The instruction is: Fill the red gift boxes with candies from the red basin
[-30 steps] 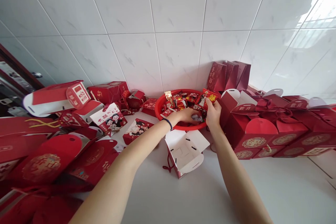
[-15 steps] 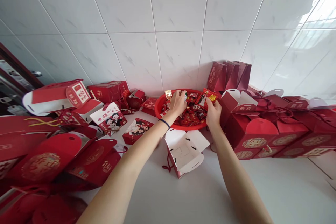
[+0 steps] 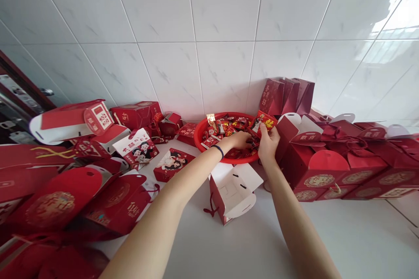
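A red round basin against the wall holds many small red-wrapped sweets. My left hand reaches down into the right part of the basin, its fingers curled among dark red wrappers; what they grip is hidden. Over the basin's right rim, my right hand is closed on a red snack packet with yellow lettering. Just in front of the basin, between my forearms, stands an open gift box, white inside, with its flaps spread and a dark red cord at its left side.
Red gift boxes crowd the left side. More red boxes stand stacked at the right, close to my right forearm. Tall narrow red boxes lean by the tiled wall. A box with a couple printed on it lies left of the basin.
My left hand has moved right and lower in the basin, toward my right hand. The green-and-white item at its fingers no longer shows. My right hand still holds the packet.
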Motion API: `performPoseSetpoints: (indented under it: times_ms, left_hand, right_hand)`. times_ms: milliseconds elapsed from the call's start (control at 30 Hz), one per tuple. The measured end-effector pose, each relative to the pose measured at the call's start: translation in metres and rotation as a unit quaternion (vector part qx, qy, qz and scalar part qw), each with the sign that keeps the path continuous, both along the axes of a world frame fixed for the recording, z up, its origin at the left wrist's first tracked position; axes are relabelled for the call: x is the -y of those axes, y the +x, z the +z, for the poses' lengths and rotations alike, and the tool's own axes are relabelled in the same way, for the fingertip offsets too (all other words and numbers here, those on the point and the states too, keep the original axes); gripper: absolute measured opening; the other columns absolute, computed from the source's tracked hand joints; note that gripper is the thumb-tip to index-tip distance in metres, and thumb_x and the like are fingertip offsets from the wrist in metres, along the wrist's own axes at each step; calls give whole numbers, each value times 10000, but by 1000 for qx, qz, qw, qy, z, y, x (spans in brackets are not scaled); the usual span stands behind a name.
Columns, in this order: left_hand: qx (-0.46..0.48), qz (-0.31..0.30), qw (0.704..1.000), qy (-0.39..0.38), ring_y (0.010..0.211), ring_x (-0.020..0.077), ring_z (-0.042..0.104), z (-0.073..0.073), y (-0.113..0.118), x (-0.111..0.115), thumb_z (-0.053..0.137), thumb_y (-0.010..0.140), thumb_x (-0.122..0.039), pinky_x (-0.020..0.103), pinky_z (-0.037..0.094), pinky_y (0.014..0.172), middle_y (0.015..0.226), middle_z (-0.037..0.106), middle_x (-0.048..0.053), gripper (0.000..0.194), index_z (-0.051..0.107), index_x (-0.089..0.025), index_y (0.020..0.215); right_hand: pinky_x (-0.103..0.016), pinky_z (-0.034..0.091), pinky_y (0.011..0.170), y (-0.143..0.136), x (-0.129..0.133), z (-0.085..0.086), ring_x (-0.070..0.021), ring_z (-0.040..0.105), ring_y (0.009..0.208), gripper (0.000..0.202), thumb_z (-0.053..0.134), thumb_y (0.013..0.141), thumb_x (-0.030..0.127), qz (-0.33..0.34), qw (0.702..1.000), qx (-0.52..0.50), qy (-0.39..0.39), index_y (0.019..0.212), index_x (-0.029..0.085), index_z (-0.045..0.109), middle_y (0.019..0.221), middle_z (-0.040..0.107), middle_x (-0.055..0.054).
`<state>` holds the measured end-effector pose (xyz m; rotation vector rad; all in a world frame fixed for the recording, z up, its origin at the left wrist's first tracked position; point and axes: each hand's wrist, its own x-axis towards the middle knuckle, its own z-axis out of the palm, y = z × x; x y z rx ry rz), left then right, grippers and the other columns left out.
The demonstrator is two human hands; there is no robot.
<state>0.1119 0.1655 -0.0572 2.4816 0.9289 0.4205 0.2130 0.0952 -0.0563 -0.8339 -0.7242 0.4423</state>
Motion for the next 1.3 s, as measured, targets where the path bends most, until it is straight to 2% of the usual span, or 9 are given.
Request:
performPoseSetpoints:
  times_ms: [167, 267, 367, 500, 600, 733, 933, 1067, 1300]
  left_hand:
    - [-5, -18, 998, -63, 781, 224, 682, -1, 19, -2, 750, 645, -207, 284, 503, 736, 791, 765, 36, 72, 737, -205, 716]
    - [23, -9, 995, -96, 624, 191, 617, 5, 11, -2, 779, 611, -238, 295, 476, 667, 620, 691, 9, 98, 695, -190, 593]
    - [93, 40, 989, -104, 584, 188, 572, 15, -6, -3, 747, 676, -355, 329, 457, 664, 539, 604, 5, 232, 665, -173, 557]
    - [220, 95, 966, -99, 757, 211, 621, 29, -24, 0, 662, 765, -523, 351, 473, 775, 694, 666, 32, 372, 700, -162, 687]
    - [318, 77, 935, -137, 885, 208, 645, 36, -26, 9, 641, 779, -579, 342, 478, 866, 862, 722, 43, 420, 733, -173, 833]
    - [413, 43, 883, -218, 860, 197, 635, 38, -21, 18, 782, 653, -519, 335, 472, 868, 839, 718, 29, 373, 722, -168, 766]
    - [418, 50, 873, -244, 870, 195, 632, 37, -21, 17, 824, 599, -441, 338, 471, 846, 857, 719, 25, 357, 720, -165, 800]
    - [411, 49, 876, -249, 872, 199, 638, 36, -22, 15, 827, 599, -432, 346, 465, 849, 844, 723, 29, 336, 719, -158, 761]
    - [422, 42, 866, -266, 854, 194, 665, 35, -23, 11, 854, 558, -372, 366, 487, 873, 860, 744, 41, 375, 750, -160, 849]
  right_hand:
    - [-318, 519, 752, 0, 1, -1, -183, 636, 789, 275, 668, 758, 438, -13, 1000, 19, -5, 868, 188, 694, 824, 719, -17]
    - [-315, 515, 755, 1, 0, -3, -179, 633, 781, 269, 650, 770, 427, -14, 999, 28, -7, 887, 188, 690, 825, 712, -14]
    - [-329, 512, 795, 3, -2, -6, -180, 636, 799, 278, 632, 779, 421, -22, 999, 30, -12, 922, 188, 682, 864, 715, -19]
    - [-357, 504, 866, 5, -4, -7, -195, 647, 871, 292, 616, 783, 409, -30, 999, 34, -21, 958, 185, 683, 934, 734, -37]
    - [-362, 514, 847, 3, -2, -5, -203, 659, 847, 273, 635, 775, 400, -10, 998, 47, -29, 921, 178, 698, 895, 747, -40]
    - [-361, 541, 795, -1, 4, 1, -208, 676, 799, 279, 667, 765, 415, 36, 997, 63, -30, 890, 170, 716, 855, 760, -45]
    - [-393, 560, 838, 0, 7, 2, -224, 696, 857, 356, 805, 649, 355, 103, 991, 84, -36, 947, 180, 719, 939, 772, -50]
    - [-421, 561, 856, 3, 6, 1, -233, 697, 861, 371, 817, 612, 323, 96, 991, 84, -43, 937, 175, 715, 936, 770, -53]
    - [-402, 576, 790, 2, 8, 4, -230, 698, 811, 376, 820, 585, 308, 95, 990, 84, -53, 918, 167, 718, 906, 776, -51]
